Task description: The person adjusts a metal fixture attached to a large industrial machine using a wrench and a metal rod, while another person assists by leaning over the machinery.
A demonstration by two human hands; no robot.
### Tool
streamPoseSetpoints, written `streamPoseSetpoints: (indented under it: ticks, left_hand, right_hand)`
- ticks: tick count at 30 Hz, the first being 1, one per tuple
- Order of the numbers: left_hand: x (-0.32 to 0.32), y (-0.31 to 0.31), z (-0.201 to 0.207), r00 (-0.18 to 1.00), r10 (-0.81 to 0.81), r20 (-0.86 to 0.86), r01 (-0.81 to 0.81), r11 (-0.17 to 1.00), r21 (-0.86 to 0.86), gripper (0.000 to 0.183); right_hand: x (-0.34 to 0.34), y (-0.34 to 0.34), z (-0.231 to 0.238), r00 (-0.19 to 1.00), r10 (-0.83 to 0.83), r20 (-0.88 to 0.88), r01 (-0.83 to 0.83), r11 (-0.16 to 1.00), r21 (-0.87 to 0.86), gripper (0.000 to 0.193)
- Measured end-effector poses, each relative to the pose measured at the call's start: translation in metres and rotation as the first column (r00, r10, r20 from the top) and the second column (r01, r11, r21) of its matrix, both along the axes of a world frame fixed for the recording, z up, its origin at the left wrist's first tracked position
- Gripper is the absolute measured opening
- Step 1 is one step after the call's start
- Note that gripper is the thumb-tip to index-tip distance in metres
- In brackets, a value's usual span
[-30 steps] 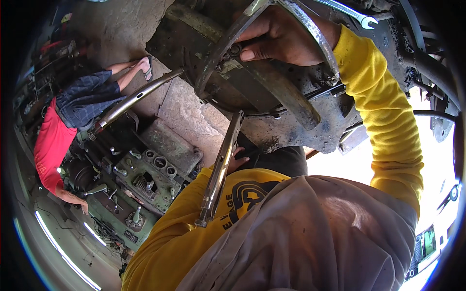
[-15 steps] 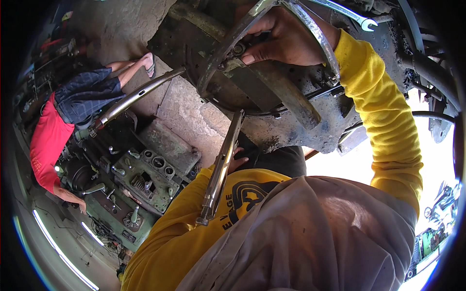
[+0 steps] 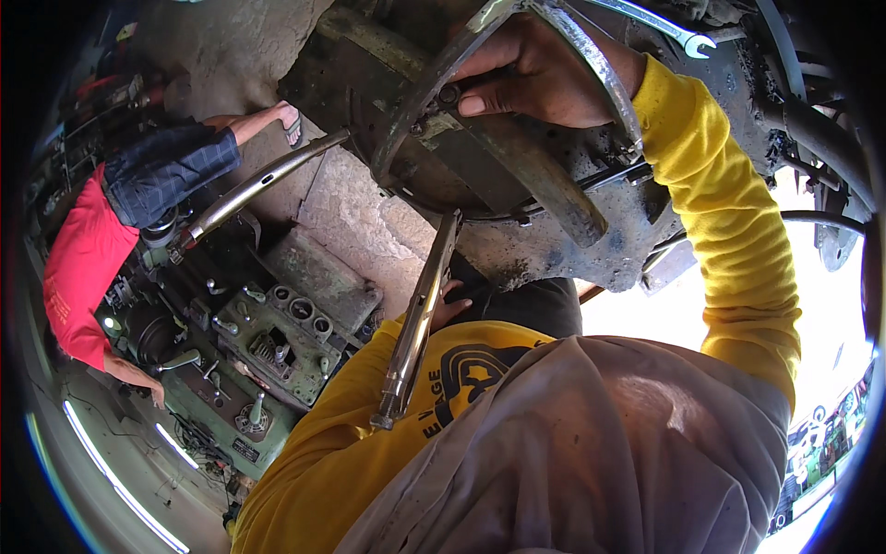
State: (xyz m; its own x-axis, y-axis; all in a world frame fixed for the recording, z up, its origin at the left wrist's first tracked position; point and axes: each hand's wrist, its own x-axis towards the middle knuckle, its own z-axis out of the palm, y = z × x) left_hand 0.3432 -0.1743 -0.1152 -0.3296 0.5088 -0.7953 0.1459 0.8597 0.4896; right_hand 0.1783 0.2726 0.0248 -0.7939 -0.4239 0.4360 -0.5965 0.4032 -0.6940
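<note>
Under a curved steel frame (image 3: pixel 420 111), my right hand (image 3: pixel 544 78) is closed, with thumb and fingers pinching a small dark round nut-like piece (image 3: pixel 449 95). That piece sits against a greasy metal bracket beside a thick worn bar (image 3: pixel 544 180). Two shiny tubular legs stick out from the frame: one slotted leg (image 3: pixel 268 189) points left, and another leg (image 3: pixel 417 323) points down toward my body. Behind this second leg, my left hand (image 3: pixel 452 303) rests on my dark trousers. It is partly hidden, with its visible fingers apart and holding nothing.
An open-ended wrench (image 3: pixel 688 37) lies at the top right on the grimy metal surface. A green machine (image 3: pixel 277 342) with levers stands to the left. Near it is a person in a red shirt (image 3: pixel 88 263), an arm reaching to the machine. Dark pipes (image 3: pixel 821 138) run along the right.
My right thumb and the small round piece have shifted slightly, and the piece has tilted. At left, the person in red has moved a little farther left. My left hand stays put.
</note>
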Motion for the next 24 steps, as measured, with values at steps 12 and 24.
streamPoseSetpoints:
  ticks: [12, 24]
  left_hand:
    - [0.0012, -0.0025, -0.001, 0.999, -0.021, -0.029, 0.021, 1.0, 0.002, 0.051]
    - [0.0007, -0.0004, 0.0023, 1.0, -0.014, -0.023, 0.013, 1.0, -0.014, 0.052]
  right_hand:
    - [0.0007, -0.0011, -0.0009, 1.0, 0.004, 0.008, -0.004, 1.0, 0.003, 0.035]
    - [0.0008, -0.0029, -0.0001, 1.0, 0.008, -0.002, -0.008, 1.0, 0.003, 0.036]
